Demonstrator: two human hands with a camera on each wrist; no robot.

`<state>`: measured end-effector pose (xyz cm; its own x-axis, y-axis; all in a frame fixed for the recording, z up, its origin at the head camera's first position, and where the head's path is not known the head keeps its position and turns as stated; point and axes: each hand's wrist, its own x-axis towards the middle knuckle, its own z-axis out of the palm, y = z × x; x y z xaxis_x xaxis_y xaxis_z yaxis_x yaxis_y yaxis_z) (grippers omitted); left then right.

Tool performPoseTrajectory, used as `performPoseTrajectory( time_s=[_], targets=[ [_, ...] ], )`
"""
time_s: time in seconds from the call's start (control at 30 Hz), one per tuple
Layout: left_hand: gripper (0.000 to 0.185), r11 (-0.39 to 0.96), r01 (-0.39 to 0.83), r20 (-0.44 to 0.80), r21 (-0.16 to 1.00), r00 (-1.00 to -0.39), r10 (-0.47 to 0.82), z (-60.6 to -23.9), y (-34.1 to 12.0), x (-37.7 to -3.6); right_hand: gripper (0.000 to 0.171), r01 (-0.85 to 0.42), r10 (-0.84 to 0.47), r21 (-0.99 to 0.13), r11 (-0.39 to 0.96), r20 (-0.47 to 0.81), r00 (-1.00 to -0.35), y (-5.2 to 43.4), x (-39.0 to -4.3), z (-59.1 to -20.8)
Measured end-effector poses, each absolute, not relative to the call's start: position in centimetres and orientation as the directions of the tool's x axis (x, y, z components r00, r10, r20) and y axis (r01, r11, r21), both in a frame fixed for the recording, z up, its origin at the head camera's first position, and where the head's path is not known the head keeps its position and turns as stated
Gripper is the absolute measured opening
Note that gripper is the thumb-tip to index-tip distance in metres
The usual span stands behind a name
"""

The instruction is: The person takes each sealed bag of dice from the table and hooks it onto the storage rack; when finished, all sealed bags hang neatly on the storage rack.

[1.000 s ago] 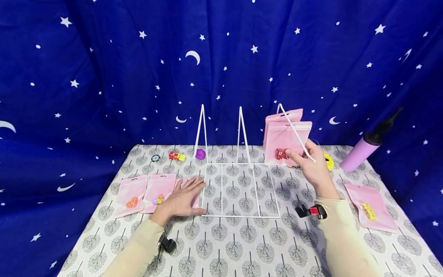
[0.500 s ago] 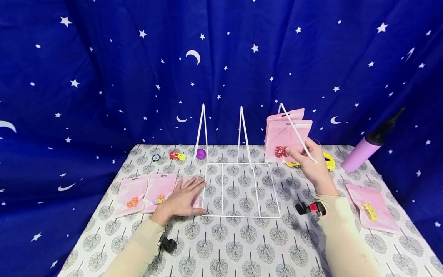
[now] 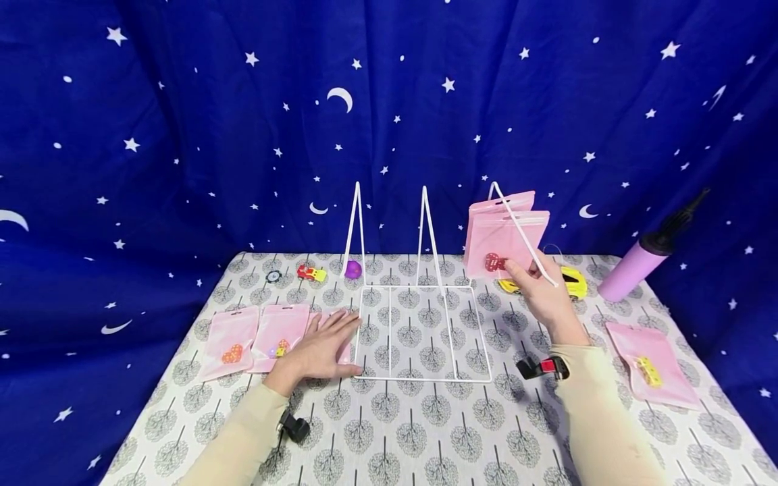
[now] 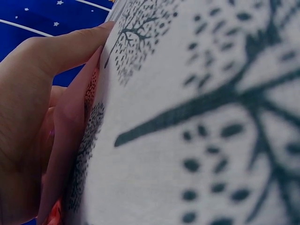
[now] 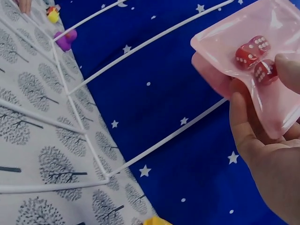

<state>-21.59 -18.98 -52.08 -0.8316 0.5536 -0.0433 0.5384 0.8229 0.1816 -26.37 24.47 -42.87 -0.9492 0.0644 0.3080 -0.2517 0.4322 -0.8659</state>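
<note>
Right hand (image 3: 543,297), right of centre in the head view, pinches two pink pouches (image 3: 504,233) at their lower edge; the front one carries red dice (image 5: 255,58). The pouches are held upright against the rightmost prong of the white wire rack (image 3: 419,331), above the tabletop (image 3: 425,432). Left hand (image 3: 319,351), lower left of centre, lies flat with fingers spread on a pink pouch (image 4: 70,140), just beside the rack's left edge. Two further pouches (image 3: 258,341) lie left of it. A yellow toy car (image 3: 568,280) sits behind the right hand.
</note>
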Motion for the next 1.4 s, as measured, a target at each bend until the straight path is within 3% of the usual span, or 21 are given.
performPoseTrajectory(
  time_s=[0.17,0.27,0.37,0.5,0.7,0.97,1.1,1.4],
  targets=[
    [0.102,0.823,0.538,-0.045,0.181,-0.832,0.554,-52.0,-19.0,-21.6,0.008,-0.273,-0.001,-0.938,0.214,0.279,-0.96,24.6,-26.2,-43.7],
    [0.103,0.824,0.538,-0.048,0.176,-0.832,0.553,-51.9,-18.9,-21.5,0.014,-0.265,-0.043,-0.962,0.064,0.263,-0.964,24.7,-26.1,-44.1],
    [0.103,0.822,0.54,-0.047,0.179,-0.83,0.555,-51.8,-18.9,-21.5,0.008,-0.245,-0.037,-0.969,-0.018,0.245,-0.969,24.8,-25.9,-44.4],
    [0.103,0.822,0.539,-0.049,0.185,-0.83,0.555,-51.7,-18.9,-21.5,0.018,-0.224,-0.01,-0.975,0.003,0.224,-0.975,25.3,-25.6,-44.7],
    [0.105,0.83,0.531,-0.063,0.169,-0.835,0.547,-51.9,-18.9,-21.7,0.012,-0.253,-0.047,-0.967,0.032,0.252,-0.967,26.0,-25.1,-44.8],
    [0.105,0.827,0.535,-0.055,0.171,-0.833,0.55,-52.0,-18.9,-21.7,0.026,-0.307,-0.093,-0.947,0.096,0.298,-0.95,27.2,-23.8,-44.6],
    [0.103,0.824,0.541,-0.051,0.167,-0.83,0.556,-51.9,-19.0,-21.6,0.03,-0.316,-0.097,-0.947,0.062,0.309,-0.946,27.9,-22.8,-44.5],
    [0.102,0.815,0.557,-0.036,0.161,-0.821,0.569,-51.7,-19.0,-21.4,0.03,-0.31,-0.028,-0.939,0.152,0.309,-0.951,30.7,-20.7,-44.8]
  ],
)
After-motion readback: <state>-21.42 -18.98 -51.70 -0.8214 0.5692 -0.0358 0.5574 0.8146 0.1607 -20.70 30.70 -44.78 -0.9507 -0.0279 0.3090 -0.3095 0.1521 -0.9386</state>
